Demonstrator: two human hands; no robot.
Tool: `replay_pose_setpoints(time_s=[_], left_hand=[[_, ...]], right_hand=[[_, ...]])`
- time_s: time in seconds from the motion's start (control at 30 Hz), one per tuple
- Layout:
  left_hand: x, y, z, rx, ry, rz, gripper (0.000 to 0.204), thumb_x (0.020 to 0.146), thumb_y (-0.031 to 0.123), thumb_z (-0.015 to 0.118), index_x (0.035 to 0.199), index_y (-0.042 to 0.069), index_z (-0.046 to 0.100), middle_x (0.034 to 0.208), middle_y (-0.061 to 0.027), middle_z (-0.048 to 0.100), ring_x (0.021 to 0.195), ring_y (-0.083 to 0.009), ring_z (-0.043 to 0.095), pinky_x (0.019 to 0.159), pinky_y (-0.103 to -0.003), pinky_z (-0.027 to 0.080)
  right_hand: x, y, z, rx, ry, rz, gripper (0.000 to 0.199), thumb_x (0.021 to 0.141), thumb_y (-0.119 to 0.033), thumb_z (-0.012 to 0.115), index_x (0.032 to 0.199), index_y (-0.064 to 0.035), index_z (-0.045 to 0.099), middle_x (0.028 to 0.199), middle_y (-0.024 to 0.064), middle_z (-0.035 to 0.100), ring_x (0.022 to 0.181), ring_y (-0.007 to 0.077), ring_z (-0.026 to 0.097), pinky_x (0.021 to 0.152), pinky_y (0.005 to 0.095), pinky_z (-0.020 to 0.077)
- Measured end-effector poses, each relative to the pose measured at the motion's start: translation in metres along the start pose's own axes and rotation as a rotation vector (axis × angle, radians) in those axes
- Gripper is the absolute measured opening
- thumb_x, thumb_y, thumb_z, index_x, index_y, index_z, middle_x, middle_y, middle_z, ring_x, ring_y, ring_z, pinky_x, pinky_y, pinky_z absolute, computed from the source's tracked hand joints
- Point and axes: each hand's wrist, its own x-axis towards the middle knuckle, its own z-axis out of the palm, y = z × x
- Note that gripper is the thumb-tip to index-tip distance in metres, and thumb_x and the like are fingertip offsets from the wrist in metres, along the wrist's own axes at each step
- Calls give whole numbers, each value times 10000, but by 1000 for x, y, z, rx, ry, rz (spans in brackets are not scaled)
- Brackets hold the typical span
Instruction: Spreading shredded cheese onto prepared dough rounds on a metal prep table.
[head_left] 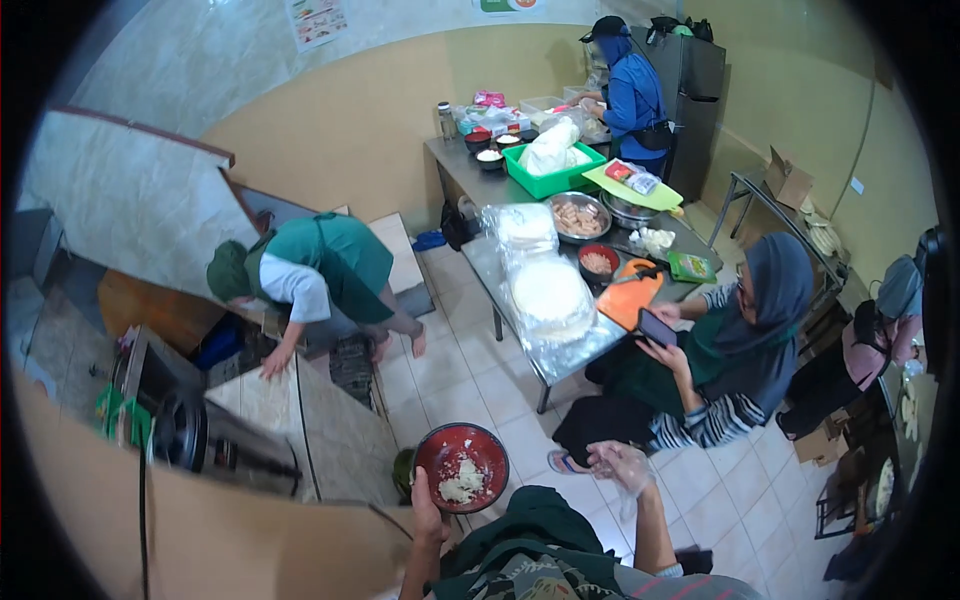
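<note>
A round bowl (486, 447), dark red inside and black outside, is in my left hand (427, 512), which grips its left rim. White crumbly food (463, 482) lies in the bottom of the bowl and clings to its side. To the right of the bowl, my right hand (622, 468) is raised in a clear, loose plastic glove. Its fingers are loosely bent and somewhat apart, with nothing visible in them.
Ahead, a metal table (470, 262) bears wrapped white sheets (548, 298), a green basket (545, 182), bowls and an orange cutting board (632, 292). A seated person (715, 350) holds a phone close on my right. Another person (325, 268) bends over a counter (345, 440) on the left.
</note>
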Motion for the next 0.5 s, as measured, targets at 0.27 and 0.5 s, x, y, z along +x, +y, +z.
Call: replay_pose_setpoints(time_s=[0.27, 0.5], left_hand=[[230, 14, 90, 105, -95, -136, 402, 973, 323, 409, 1270, 53, 407, 1167, -82, 548, 1044, -167, 543, 919, -327, 437], [411, 73, 126, 192, -203, -200, 661, 923, 581, 283, 1405, 131, 239, 1355, -84, 414, 1220, -229, 441, 1002, -398, 392]], right_hand=[[165, -143, 81, 31, -194, 4, 501, 919, -260, 545, 1350, -69, 373, 1027, 121, 602, 762, 169, 629, 635, 301, 551], [366, -237, 125, -514, -179, -381, 454, 860, -161, 524, 1282, -27, 425, 1123, 159, 591, 1050, 225, 556, 915, 342, 419]])
